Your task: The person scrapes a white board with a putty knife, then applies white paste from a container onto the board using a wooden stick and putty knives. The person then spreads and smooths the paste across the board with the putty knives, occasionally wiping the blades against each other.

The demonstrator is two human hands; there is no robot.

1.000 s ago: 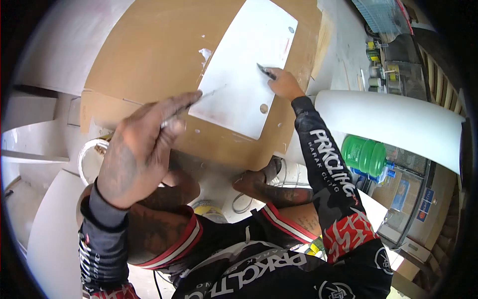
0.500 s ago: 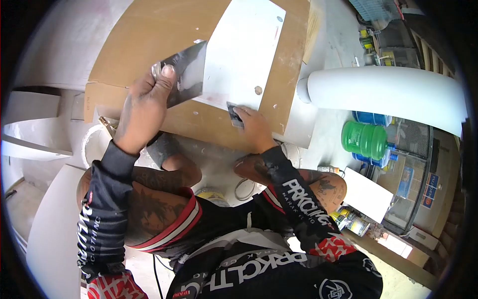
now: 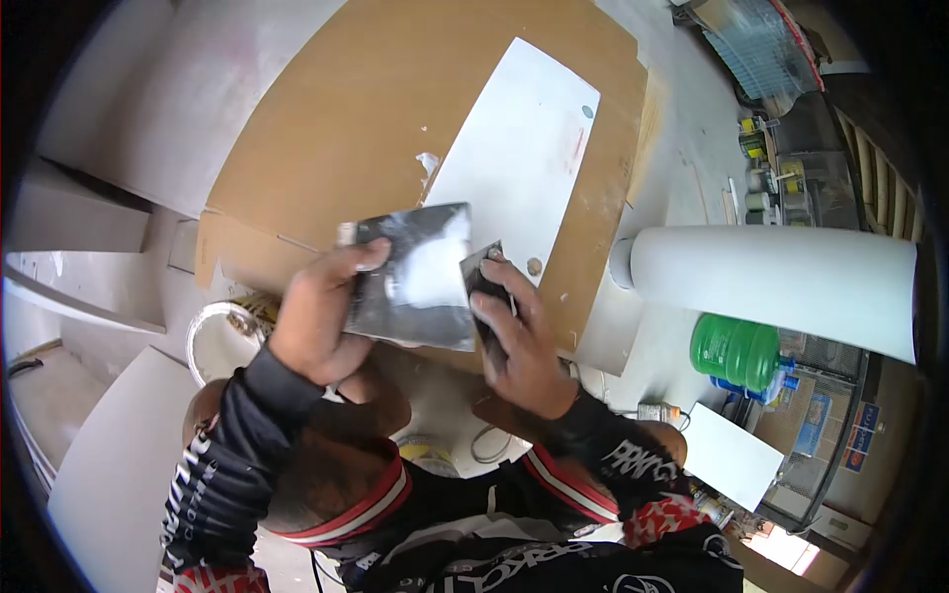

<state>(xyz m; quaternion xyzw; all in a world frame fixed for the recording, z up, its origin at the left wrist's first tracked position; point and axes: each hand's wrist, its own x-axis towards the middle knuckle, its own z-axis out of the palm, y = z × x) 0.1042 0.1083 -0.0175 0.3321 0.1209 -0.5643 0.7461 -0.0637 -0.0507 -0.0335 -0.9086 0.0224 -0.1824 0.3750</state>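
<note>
My left hand (image 3: pixel 321 308) grips a flat square metal plate (image 3: pixel 410 314) by its left side, thumb on top. White paste or glare brightens the plate's middle. Close at its right edge, my right hand (image 3: pixel 524 341) is closed around a small dark scraper (image 3: pixel 482 282), fingers pressed along its blade. Beyond both hands lies a white panel (image 3: pixel 514 138) with a brown spot near its lower end and a grey round mark near its upper right corner. The panel rests on a sheet of brown cardboard (image 3: pixel 336 128).
At the left stands a white bucket (image 3: pixel 206 346) with a smeared rim. A large white cylinder (image 3: pixel 771 282) lies to the right, with a green water jug (image 3: pixel 733 348) below it. Curved white pieces (image 3: pixel 109 465) lean at the far left. A white board (image 3: pixel 733 457) is at lower right.
Both hands have come together; the scraper has left the panel's lower end and is now by the plate. The plate has moved down and right, its face turned more toward me. The view has shifted.
</note>
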